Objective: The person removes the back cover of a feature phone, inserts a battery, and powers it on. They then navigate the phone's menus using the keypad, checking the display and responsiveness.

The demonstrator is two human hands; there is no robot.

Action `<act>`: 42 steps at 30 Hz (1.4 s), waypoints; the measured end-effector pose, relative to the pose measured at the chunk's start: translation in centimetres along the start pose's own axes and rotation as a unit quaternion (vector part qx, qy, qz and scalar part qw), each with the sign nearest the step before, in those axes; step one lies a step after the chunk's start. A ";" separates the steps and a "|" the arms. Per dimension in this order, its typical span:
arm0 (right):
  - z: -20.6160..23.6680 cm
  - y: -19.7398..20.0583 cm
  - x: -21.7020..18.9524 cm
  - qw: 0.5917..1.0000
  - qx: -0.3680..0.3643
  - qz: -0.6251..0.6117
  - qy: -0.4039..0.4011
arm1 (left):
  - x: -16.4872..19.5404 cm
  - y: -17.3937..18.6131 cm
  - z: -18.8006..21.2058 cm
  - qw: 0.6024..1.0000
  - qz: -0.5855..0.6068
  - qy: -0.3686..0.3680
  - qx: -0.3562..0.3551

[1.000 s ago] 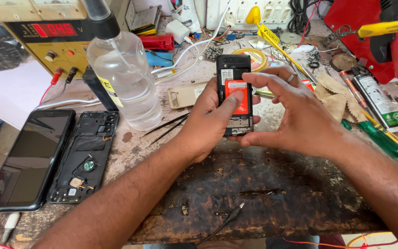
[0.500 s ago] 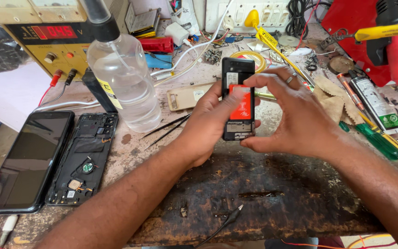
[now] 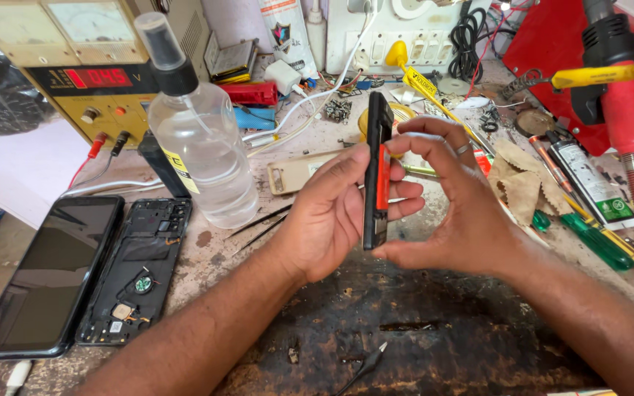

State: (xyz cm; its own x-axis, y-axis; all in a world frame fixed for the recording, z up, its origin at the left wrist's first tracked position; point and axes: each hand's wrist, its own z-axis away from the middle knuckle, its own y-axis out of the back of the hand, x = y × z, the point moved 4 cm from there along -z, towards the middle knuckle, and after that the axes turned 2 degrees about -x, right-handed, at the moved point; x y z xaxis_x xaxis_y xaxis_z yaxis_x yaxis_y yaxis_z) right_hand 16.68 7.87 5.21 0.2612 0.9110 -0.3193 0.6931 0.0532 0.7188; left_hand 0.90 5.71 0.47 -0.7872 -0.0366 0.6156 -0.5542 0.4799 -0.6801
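You hold a small black phone [image 3: 377,172] upright and edge-on between your two hands, above the dark, worn patch of the workbench [image 3: 434,330]. Its red battery strip faces your right side. Your left hand [image 3: 339,213] cups the phone from behind, palm open toward it, fingers stretched along its back and lower half, thumb lying up along the near edge. Your right hand [image 3: 453,213] pinches it: the thumb presses under the bottom end, the fingertips curl over toward the upper part, and a ring shows on one finger. Both hands are closed on the phone, so it hangs clear of the bench.

Just left of your left hand stands a clear spray bottle [image 3: 199,147] with a black nozzle. Further left, flat on the bench, lie a phone screen [image 3: 49,271] face up and, touching its side, an opened phone back frame [image 3: 137,271] with its insides showing. A pair of thin black tweezers [image 3: 262,227] lies between the bottle and your left wrist. Behind the bottle sits a yellow power supply [image 3: 75,81] with a red digital display. To your right lie a green-handled screwdriver [image 3: 599,242] and a red hot-air tool [image 3: 621,110] with a yellow hose
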 end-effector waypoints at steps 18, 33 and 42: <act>0.4 -2.6 0.9 0.999 -0.019 0.022 0.017 | -0.1 1.5 -0.3 0.982 -0.135 -0.033 0.130; 0.8 -4.2 1.1 0.991 -0.068 -0.095 -0.073 | -0.7 2.3 -0.6 0.925 -0.259 -0.020 0.277; 0.4 -4.1 1.5 0.960 -0.096 -0.132 -0.229 | 0.1 2.9 -0.5 0.916 -0.321 -0.078 0.228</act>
State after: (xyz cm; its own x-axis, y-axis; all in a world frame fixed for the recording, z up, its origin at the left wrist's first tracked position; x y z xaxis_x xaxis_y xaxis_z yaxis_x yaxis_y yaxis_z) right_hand 14.52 8.88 1.59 0.3912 0.5829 -0.7122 0.6510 0.3717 0.6619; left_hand -0.65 7.56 -1.27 -0.2694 -0.3244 0.9068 -0.9438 -0.0984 -0.3156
